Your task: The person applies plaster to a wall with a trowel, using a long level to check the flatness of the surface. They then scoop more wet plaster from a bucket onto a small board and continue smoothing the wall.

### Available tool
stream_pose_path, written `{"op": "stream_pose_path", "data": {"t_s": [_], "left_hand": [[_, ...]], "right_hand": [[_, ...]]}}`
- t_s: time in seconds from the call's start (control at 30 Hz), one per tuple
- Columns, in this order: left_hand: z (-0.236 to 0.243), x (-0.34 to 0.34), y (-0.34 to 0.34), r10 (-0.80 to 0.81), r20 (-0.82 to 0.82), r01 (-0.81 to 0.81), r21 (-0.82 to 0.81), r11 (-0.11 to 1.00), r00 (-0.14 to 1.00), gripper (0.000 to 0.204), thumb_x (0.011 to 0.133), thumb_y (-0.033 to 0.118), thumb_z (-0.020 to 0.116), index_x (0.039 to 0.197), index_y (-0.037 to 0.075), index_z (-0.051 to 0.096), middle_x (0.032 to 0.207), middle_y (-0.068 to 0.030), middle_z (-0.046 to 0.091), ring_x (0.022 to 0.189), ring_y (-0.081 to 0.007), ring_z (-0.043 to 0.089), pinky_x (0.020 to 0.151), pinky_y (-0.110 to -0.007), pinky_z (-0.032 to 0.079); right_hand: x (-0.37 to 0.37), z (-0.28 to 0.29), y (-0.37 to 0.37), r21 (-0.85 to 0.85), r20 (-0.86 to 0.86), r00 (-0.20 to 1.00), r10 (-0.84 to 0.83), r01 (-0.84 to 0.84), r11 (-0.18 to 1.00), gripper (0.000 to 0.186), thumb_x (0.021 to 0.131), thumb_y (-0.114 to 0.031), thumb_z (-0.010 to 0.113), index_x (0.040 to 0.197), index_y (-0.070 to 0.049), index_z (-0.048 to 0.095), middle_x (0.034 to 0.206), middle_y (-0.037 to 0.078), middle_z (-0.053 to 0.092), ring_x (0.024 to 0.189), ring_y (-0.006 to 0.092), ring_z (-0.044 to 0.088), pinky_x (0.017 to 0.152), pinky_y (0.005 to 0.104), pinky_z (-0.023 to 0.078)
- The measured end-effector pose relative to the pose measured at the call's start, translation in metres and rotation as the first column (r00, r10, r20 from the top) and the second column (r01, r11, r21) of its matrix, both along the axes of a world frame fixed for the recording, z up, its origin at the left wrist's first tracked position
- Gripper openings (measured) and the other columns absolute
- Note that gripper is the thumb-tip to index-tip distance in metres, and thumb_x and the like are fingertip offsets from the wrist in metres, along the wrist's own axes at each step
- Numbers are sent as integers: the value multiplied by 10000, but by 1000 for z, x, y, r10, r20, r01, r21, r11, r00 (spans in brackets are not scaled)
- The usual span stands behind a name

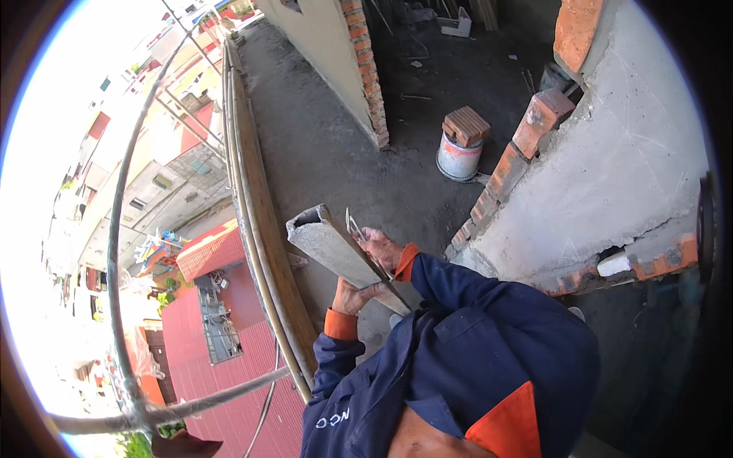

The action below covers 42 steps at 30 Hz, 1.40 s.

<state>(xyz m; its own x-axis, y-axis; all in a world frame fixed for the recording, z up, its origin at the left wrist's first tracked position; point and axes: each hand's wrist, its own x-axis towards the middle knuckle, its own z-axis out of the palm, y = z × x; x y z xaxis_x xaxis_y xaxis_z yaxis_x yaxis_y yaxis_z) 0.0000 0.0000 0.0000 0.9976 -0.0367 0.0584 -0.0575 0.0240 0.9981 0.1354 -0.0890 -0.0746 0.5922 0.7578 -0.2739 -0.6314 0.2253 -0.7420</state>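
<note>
A long hollow metal straightedge (336, 253), greyed with dried mortar, slants across in front of me with its open end pointing away. My left hand (354, 296) is closed around its near part, the thumb lying over the top. Just to the right of it, my right hand (382, 249) has its fingers closed on a thin bent metal rod (352, 221), whose end sticks up beside the straightedge. The lower part of the rod is hidden by the hand and the bar.
A low ledge with pipes (256, 206) runs along the left, above a drop to red roofs (221, 320). Scaffold poles (118, 252) cross there. Right, a broken brick-and-plaster wall (580, 183) stands near a white bucket (459, 159) topped with bricks (466, 125). Dark floor (321, 130) stretches ahead.
</note>
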Motion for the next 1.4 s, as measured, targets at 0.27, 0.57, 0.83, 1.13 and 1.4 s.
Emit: {"op": "stream_pose_path", "data": {"t_s": [0.27, 0.57, 0.83, 1.13, 1.4], "left_hand": [[-21, 173, 57, -172, -236, 138, -153, 979, 956, 824, 612, 178, 890, 1321, 53, 489, 1148, -42, 602, 1045, -156, 570, 899, -317, 468], [7, 335, 72, -55, -227, 122, 291, 949, 972, 893, 612, 434, 838, 1310, 9, 479, 1067, -81, 592, 984, -192, 560, 887, -346, 450], [24, 494, 107, 179, 93, -202, 415, 887, 979, 449, 752, 133, 780, 1109, -42, 571, 1089, -113, 599, 998, -232, 553, 924, -381, 430], [27, 681, 67, 3, 209, -94, 429, 898, 978, 386, 740, 27, 758, 1074, -86, 601, 1089, -153, 627, 979, -231, 582, 868, -354, 475], [5, 839, 33, -48, 172, -30, 424, 905, 984, 312, 768, 208, 784, 911, -54, 695, 871, -104, 710, 781, -166, 643, 758, -320, 506]], "right_hand": [[186, -35, 60, -14, -104, 972, -210, 209, 978, 298, 894, -142, 608, 1151, -71, 475, 986, 77, 622, 817, 161, 629, 791, 361, 506], [402, -43, 47, -128, 18, 870, -493, 491, 862, 255, 898, -139, 548, 1130, -40, 509, 753, 29, 559, 604, 109, 551, 564, 289, 494], [494, -83, -17, -521, 649, 727, -223, 639, 566, 513, 875, -394, 558, 1114, 58, 589, 858, 201, 664, 803, 311, 643, 713, 398, 485], [477, -127, -133, -589, 724, 654, -218, 752, 297, 278, 849, -299, 591, 790, -28, 600, 691, 193, 597, 707, 383, 612, 604, 449, 436], [439, -144, -182, -715, 680, 685, -263, 698, -31, 304, 875, -302, 595, 917, 0, 596, 648, 157, 562, 599, 267, 577, 561, 371, 433]]}}
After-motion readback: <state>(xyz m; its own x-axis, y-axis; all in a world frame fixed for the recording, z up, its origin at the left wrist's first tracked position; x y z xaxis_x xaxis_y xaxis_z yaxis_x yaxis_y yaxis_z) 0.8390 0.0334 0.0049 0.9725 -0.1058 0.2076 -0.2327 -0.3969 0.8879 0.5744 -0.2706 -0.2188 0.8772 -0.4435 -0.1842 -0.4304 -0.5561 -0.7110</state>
